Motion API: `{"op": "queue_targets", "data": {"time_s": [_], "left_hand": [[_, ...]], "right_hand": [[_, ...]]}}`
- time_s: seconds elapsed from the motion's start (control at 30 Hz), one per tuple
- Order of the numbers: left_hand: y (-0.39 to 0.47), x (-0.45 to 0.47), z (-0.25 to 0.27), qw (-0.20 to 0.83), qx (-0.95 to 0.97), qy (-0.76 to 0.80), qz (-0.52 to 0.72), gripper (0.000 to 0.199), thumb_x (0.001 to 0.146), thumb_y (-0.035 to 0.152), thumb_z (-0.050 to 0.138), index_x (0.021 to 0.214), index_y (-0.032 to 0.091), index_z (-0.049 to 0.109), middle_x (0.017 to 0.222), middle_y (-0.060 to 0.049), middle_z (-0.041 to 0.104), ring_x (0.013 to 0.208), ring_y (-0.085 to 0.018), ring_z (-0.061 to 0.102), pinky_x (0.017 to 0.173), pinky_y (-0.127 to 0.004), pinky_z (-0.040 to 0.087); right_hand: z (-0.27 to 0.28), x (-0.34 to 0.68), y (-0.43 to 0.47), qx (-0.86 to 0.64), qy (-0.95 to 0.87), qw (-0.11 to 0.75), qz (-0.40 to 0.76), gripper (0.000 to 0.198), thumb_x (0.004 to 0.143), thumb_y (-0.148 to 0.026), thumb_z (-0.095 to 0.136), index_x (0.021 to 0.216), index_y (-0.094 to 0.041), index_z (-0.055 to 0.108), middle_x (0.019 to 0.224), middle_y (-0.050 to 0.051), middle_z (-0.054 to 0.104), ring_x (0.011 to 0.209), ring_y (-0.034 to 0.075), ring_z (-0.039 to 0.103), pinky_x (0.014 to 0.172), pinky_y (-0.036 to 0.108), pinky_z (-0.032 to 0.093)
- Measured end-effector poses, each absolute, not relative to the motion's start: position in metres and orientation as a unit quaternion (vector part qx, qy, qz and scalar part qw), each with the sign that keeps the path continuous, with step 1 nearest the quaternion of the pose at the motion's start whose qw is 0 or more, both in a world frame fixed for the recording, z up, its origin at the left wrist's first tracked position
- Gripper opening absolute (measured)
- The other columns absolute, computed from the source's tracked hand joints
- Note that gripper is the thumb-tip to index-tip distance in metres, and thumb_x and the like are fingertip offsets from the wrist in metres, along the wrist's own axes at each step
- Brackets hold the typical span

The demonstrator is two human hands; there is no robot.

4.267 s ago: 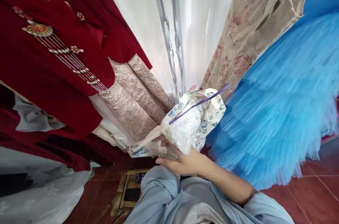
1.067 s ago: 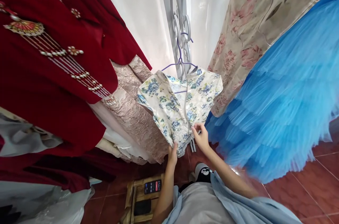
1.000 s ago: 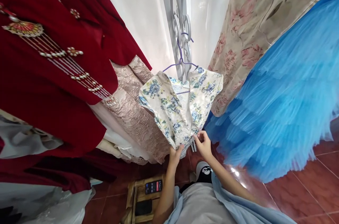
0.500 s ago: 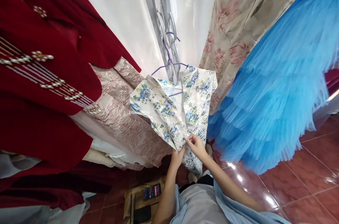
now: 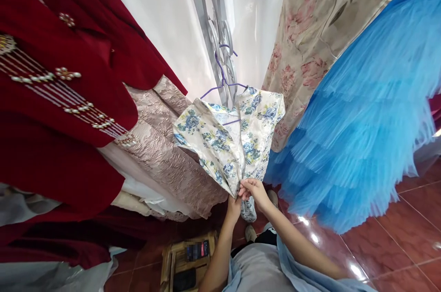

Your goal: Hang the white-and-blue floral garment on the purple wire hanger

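A white dress with blue flowers (image 5: 220,140) hangs on a purple hanger (image 5: 223,81), hooked on a grey metal rail (image 5: 210,7). Its V-shaped front runs down to the waist, where both of my hands meet. My left hand (image 5: 234,207) grips the cloth at the lower front edge, its fingers partly hidden behind the fabric. Right beside it, my right hand (image 5: 252,190) pinches the front edge between thumb and fingers. Below my hands the lower part of the dress (image 5: 248,211) hangs narrow and bunched.
Dark red garments with pearl strings (image 5: 69,80) and a pink brocade garment (image 5: 165,149) hang at left. A beige floral dress (image 5: 299,48) and a blue tulle dress (image 5: 354,112) hang at right. A wooden stool (image 5: 168,260) stands low on the red tiled floor (image 5: 379,246).
My right hand has closed in on my left at the waist of the dress, its fingers now curled lower over the front edge. The view has shifted slightly.
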State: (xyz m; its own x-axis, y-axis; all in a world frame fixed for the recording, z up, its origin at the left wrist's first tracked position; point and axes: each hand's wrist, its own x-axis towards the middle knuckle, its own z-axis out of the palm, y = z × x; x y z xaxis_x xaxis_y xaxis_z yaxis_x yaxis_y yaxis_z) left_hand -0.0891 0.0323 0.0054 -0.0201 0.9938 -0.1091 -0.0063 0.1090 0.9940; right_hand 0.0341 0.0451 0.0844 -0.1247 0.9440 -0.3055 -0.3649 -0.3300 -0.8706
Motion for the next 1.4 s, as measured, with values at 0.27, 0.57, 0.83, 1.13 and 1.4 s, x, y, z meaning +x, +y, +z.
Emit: {"op": "queue_targets", "data": {"time_s": [0.27, 0.57, 0.83, 1.13, 1.4], "left_hand": [[0.034, -0.108, 0.009, 0.487, 0.473, 0.583, 0.447, 0.049, 0.074, 0.049, 0.069, 0.11, 0.016, 0.072, 0.131, -0.015, 0.067, 0.142, -0.032, 0.045, 0.121, -0.04, 0.03], [0.032, -0.105, 0.001, 0.469, 0.531, 0.576, 0.408, 0.052, 0.078, 0.052, 0.062, 0.114, 0.015, 0.071, 0.133, -0.018, 0.065, 0.143, -0.032, 0.044, 0.121, -0.041, 0.03], [0.039, -0.108, -0.003, 0.462, 0.581, 0.554, 0.377, 0.052, 0.084, 0.053, 0.058, 0.115, 0.013, 0.07, 0.131, -0.019, 0.066, 0.14, -0.033, 0.048, 0.121, -0.044, 0.029], [0.074, -0.12, 0.034, 0.487, 0.494, 0.552, 0.462, 0.059, 0.077, 0.048, 0.073, 0.124, 0.013, 0.063, 0.128, -0.019, 0.066, 0.13, -0.032, 0.056, 0.116, -0.045, 0.037], [0.152, -0.139, 0.27, -0.003, 0.616, 0.395, 0.681, 0.038, 0.101, 0.04, 0.048, 0.132, 0.02, 0.059, 0.138, -0.013, 0.054, 0.119, -0.021, 0.06, 0.096, -0.034, 0.052]], "right_hand": [[0.197, 0.029, 0.126, -0.359, -0.421, 0.549, 0.627, 0.036, 0.072, -0.052, 0.074, 0.066, -0.017, 0.064, 0.057, 0.005, 0.071, 0.037, 0.012, 0.054, 0.033, 0.022, 0.033], [0.328, 0.032, 0.193, -0.333, -0.448, 0.638, 0.53, 0.028, 0.088, -0.03, 0.065, 0.066, -0.014, 0.062, 0.052, 0.001, 0.064, 0.035, 0.006, 0.046, 0.033, 0.017, 0.029], [0.354, 0.033, 0.194, -0.332, -0.444, 0.655, 0.513, 0.032, 0.088, -0.039, 0.068, 0.068, -0.016, 0.058, 0.05, -0.003, 0.057, 0.035, 0.005, 0.037, 0.036, 0.018, 0.028], [0.356, 0.04, 0.193, -0.32, -0.493, 0.612, 0.529, 0.029, 0.092, -0.036, 0.063, 0.071, -0.016, 0.057, 0.051, -0.003, 0.057, 0.037, 0.005, 0.038, 0.038, 0.019, 0.028], [0.34, 0.046, 0.179, -0.325, -0.553, 0.615, 0.46, 0.024, 0.093, -0.026, 0.053, 0.071, -0.018, 0.056, 0.048, -0.005, 0.055, 0.036, 0.006, 0.038, 0.039, 0.017, 0.03]]}}
